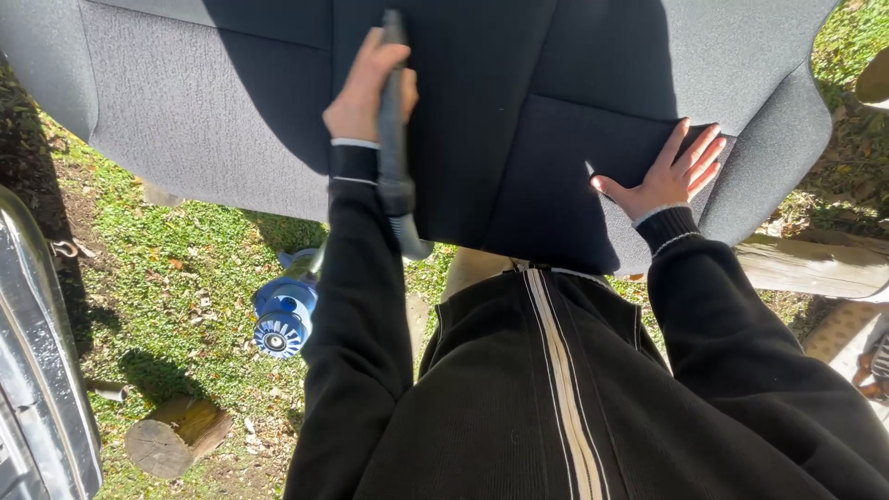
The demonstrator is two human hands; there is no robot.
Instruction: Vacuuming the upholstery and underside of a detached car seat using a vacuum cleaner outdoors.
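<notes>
— Where is the left hand (363, 88)?

— Upper middle of the frame, closed around a dark grey plastic vacuum wand (393, 120); the fingers wrap the tube and its tip points up, lying against the grey woven-fabric seat cushion (213, 111) that fills the top of the picture.

— And below the hand?

— The wand widens into a ribbed grey hose (410, 236) that drops past the black knitted sleeve (356, 278) toward the middle of the frame; lower left of it, on the grass (176, 296), sits a blue and silver round-ended vacuum machine (283, 319), partly hidden by the arm.

— The right hand (669, 176)?

— Right of centre, open and flat, fingers spread and pressed on the shaded part of the same cushion near its lower right edge; it holds nothing.

— What else is around?

— A black zipped jacket with a pale stripe (556, 389) fills the bottom; a cut round wooden log (171, 443) lies at lower left on the grass; a curved shiny metal edge (37, 370) runs down the left border; a pale wooden beam (815, 264) shows at the right, under the cushion's corner.
</notes>
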